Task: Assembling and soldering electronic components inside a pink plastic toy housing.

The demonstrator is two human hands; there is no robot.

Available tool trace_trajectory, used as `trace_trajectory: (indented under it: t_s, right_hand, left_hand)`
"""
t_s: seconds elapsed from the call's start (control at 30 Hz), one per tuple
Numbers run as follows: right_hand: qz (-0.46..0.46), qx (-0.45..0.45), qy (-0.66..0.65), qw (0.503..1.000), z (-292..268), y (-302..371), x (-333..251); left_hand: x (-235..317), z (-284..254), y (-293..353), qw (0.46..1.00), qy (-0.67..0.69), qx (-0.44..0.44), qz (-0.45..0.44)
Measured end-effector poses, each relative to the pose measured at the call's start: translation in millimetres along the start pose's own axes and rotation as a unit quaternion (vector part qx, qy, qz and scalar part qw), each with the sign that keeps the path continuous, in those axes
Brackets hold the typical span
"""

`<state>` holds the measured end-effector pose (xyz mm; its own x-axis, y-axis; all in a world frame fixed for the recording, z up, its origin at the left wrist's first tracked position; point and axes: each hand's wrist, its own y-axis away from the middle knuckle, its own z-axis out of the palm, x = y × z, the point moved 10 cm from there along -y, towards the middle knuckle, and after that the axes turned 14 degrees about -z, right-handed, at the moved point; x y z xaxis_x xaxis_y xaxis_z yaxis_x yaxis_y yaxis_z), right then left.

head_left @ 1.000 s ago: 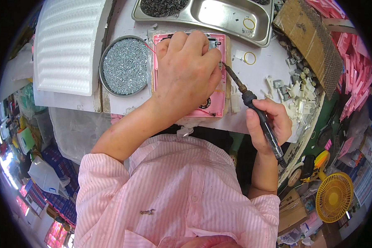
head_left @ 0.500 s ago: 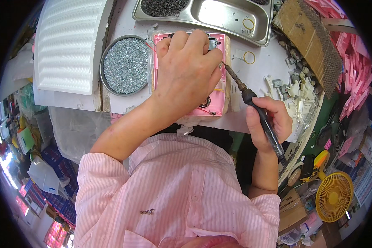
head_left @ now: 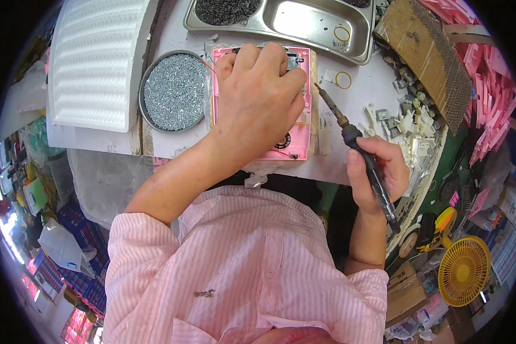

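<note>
My left hand point(head_left: 261, 92) lies over a pink plastic housing point(head_left: 303, 135) on the table, its fingers bent down into the upper part. The fingertips and whatever they pinch are hidden behind the hand. A red wire point(head_left: 208, 65) sticks out by the housing's upper left, and a round dark part point(head_left: 283, 141) shows near its lower edge. To the right, my right hand point(head_left: 384, 172) is closed around a soldering iron point(head_left: 367, 157) by its dark handle. The iron's tip points up and left, just off the housing's right edge and apart from my left fingers.
Left of the housing stands a round dish point(head_left: 142, 109) full of small metal pins or screws. A white ribbed foam tray point(head_left: 94, 63) lies farther left. Behind is a compartmented metal tray point(head_left: 303, 43). Small white and grey parts point(head_left: 412, 126) and cardboard point(head_left: 421, 57) lie at right.
The soldering iron's tip has drawn away from the housing, slightly right, along with my right hand. My left hand has stayed nearly in place.
</note>
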<state>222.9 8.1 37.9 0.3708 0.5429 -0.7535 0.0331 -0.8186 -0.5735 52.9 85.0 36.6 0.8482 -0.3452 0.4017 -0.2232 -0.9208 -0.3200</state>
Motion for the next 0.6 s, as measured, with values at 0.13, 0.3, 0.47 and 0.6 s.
trace_trajectory:
  t_s: [0.13, 0.3, 0.47, 0.6]
  right_hand:
    - [-0.009, 0.006, 0.016, 1.000, -11.0, 2.4, -4.9]
    - [0.010, 0.010, 0.015, 1.000, -18.9, 2.7, -6.5]
    - [0.051, 0.035, 0.032, 0.998, -35.6, 11.8, -5.0]
    - [0.067, 0.056, -0.016, 0.996, -26.3, 9.9, -2.4]
  left_hand:
    - [2.4, -2.8, -1.1, 1.000, 0.001, -0.002, 0.003]
    - [-3.7, -19.4, -3.6, 0.999, -0.026, -0.035, 0.012]
    - [-44.1, -46.2, 1.8, 0.980, -0.145, -0.121, 0.059]
    - [-53.6, -52.7, -10.4, 0.986, 0.025, -0.156, 0.060]
